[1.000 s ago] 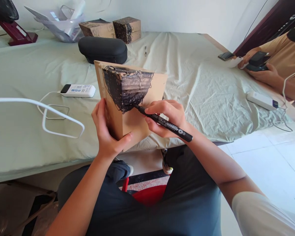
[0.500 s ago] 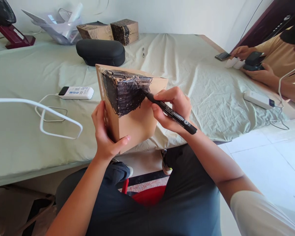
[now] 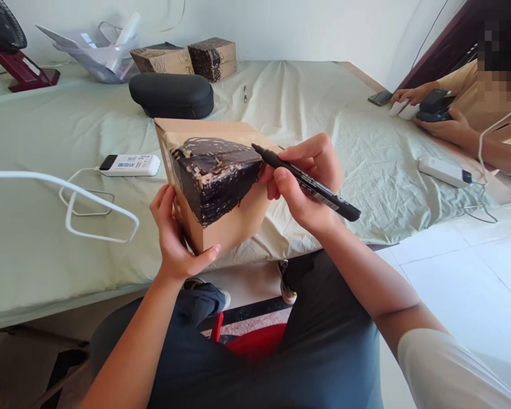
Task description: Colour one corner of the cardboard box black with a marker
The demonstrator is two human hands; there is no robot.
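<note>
A brown cardboard box [image 3: 234,230] is tilted at the table's near edge, one corner turned toward me. Black scribbled ink covers that corner across three faces. My left hand [image 3: 174,238] grips the box at its lower left, thumb on the front face and fingers round the side. Between the fingers and thumb of my right hand [image 3: 313,179] is a black marker pen [image 3: 323,193]. Its tip is at the right end of the inked patch on the top face; whether it touches the cardboard I cannot tell. The right fingertips are close to the box's right side.
Behind the box lie a black zip case [image 3: 172,94] and two inked cardboard boxes [image 3: 213,59]. A plastic basket [image 3: 106,65] and a fan [image 3: 29,71] stand back left. White power banks [image 3: 130,165] with cables lie on both sides. At right, another person's hands [image 3: 455,125] hold a dark device.
The box has tipped so that more of its top face shows. My right hand has moved the marker from the front face up to the top face.
</note>
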